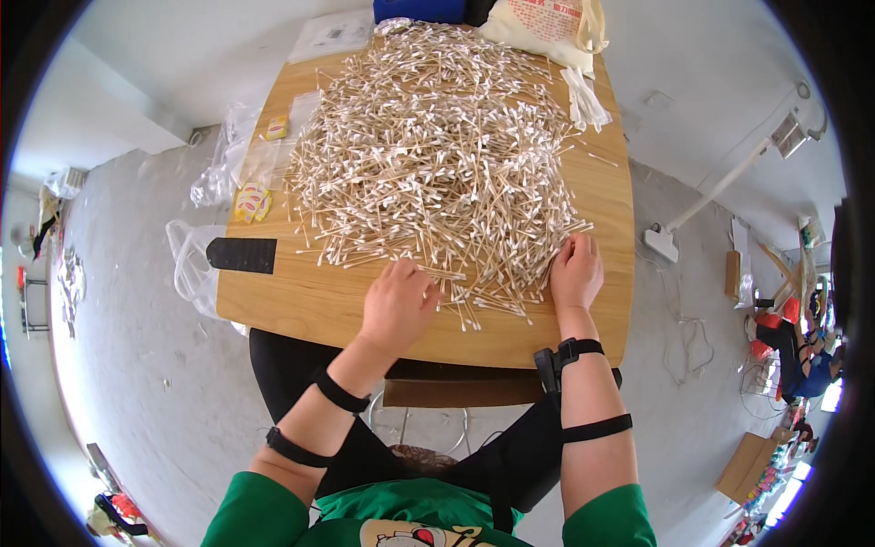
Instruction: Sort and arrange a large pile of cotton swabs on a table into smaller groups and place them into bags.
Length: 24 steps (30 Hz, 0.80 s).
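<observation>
A broad heap of cotton swabs (428,155), with white tips and pale wooden sticks, covers most of the wooden table (597,196). At the heap's near left edge is my left hand (398,308), its fingers curled down beside several loose swabs. My right hand (576,273) rests at the near right edge, fingers closed together against the swabs. Between the two hands, a looser scatter of swabs (478,301) spreads toward me. Whatever either hand grips is hidden by the fingers.
Small yellow packets (252,202), clear plastic bags (219,173) and a black strip (241,255) lie along the left side. A cream cloth bag (538,32) and a white bundle (585,100) sit at the far right. A blue container (419,10) stands at the back.
</observation>
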{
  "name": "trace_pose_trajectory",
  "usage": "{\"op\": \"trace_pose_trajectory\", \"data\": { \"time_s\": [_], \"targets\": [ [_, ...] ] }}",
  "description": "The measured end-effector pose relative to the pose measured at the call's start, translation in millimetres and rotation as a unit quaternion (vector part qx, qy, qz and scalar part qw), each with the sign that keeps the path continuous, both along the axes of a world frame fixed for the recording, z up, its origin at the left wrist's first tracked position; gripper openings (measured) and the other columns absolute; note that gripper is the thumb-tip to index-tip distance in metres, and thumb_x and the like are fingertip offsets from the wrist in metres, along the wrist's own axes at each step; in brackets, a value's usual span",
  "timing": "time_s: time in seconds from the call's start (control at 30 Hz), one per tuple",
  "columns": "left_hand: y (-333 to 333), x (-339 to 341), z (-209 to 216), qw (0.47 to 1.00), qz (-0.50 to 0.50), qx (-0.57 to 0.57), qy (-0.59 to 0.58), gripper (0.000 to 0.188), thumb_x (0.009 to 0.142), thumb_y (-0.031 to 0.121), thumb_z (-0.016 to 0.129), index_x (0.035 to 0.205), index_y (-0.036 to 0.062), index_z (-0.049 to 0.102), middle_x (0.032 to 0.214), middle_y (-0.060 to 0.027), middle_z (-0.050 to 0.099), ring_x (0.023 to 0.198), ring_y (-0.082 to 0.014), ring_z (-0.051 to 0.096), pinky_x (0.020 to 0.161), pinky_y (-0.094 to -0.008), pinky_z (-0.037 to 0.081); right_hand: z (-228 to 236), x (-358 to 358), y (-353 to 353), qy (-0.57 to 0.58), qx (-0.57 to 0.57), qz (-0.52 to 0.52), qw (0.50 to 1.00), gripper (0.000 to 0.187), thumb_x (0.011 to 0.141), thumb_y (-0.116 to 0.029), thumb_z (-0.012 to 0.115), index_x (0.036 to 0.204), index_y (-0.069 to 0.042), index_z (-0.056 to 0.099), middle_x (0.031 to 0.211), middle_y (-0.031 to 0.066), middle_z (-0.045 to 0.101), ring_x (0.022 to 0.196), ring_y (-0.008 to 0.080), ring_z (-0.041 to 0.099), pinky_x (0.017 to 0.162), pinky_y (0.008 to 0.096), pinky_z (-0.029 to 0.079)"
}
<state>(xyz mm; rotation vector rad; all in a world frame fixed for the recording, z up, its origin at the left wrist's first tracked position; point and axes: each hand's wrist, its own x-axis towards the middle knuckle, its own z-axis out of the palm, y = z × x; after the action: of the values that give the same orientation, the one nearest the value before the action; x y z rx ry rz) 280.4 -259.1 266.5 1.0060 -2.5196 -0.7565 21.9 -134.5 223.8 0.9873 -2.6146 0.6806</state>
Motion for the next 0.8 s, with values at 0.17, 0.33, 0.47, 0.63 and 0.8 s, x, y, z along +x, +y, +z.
{"op": "trace_pose_trajectory", "data": {
  "time_s": [0.17, 0.33, 0.47, 0.63, 0.8],
  "targets": [
    [16, -18, -8, 0.999, 0.024, -0.034, -0.021, 0.017, 0.077, 0.019, 0.075, 0.074, 0.0068, 0.063, 0.084, -0.0088, 0.057, 0.087, -0.0294, 0.059, 0.073, -0.0398, 0.049, -1, 0, 1, -0.002, 0.003, -0.007, 1.0, 0.002, 0.089, -0.012, 0.058, 0.089, -0.01, 0.057, 0.086, 0.0104, 0.062, 0.081, 0.0331, 0.062, 0.068, 0.0449, 0.05],
    [9, -25, -12, 0.993, 0.085, 0.043, -0.074, 0.014, 0.08, 0.018, 0.071, 0.079, 0.0063, 0.064, 0.092, -0.0106, 0.059, 0.094, -0.0314, 0.06, 0.078, -0.0428, 0.05, 0, 0, 1, 0.007, -0.011, -0.002, 1.0, 0.003, 0.089, -0.012, 0.058, 0.088, -0.01, 0.058, 0.085, 0.0101, 0.062, 0.081, 0.033, 0.062, 0.068, 0.0445, 0.05],
    [-7, -18, -19, 0.993, 0.096, 0.035, -0.053, 0.011, 0.081, 0.016, 0.07, 0.081, 0.006, 0.065, 0.091, -0.0112, 0.06, 0.09, -0.0324, 0.061, 0.076, -0.0431, 0.051, 1, 0, 1, 0.0, -0.006, -0.004, 1.0, 0.003, 0.089, -0.012, 0.059, 0.087, -0.01, 0.058, 0.085, 0.0101, 0.062, 0.081, 0.0328, 0.062, 0.068, 0.0445, 0.05],
    [-26, -7, -19, 0.993, 0.109, 0.05, -0.012, 0.01, 0.084, 0.015, 0.068, 0.083, 0.0052, 0.065, 0.09, -0.0112, 0.061, 0.082, -0.0328, 0.063, 0.073, -0.0422, 0.052, 1, 0, 1, -0.009, -0.011, -0.005, 1.0, 0.004, 0.089, -0.012, 0.058, 0.087, -0.009, 0.058, 0.086, 0.0106, 0.062, 0.082, 0.0328, 0.061, 0.069, 0.0445, 0.05],
    [-44, 7, -9, 0.988, 0.149, 0.029, -0.001, 0.01, 0.085, 0.013, 0.068, 0.083, 0.0046, 0.064, 0.09, -0.011, 0.062, 0.083, -0.0321, 0.063, 0.073, -0.0416, 0.051, 0, -1, 1, -0.007, -0.007, -0.007, 1.0, 0.003, 0.089, -0.011, 0.059, 0.088, -0.009, 0.058, 0.087, 0.0105, 0.062, 0.082, 0.0335, 0.061, 0.069, 0.0439, 0.049]
  ]
}}
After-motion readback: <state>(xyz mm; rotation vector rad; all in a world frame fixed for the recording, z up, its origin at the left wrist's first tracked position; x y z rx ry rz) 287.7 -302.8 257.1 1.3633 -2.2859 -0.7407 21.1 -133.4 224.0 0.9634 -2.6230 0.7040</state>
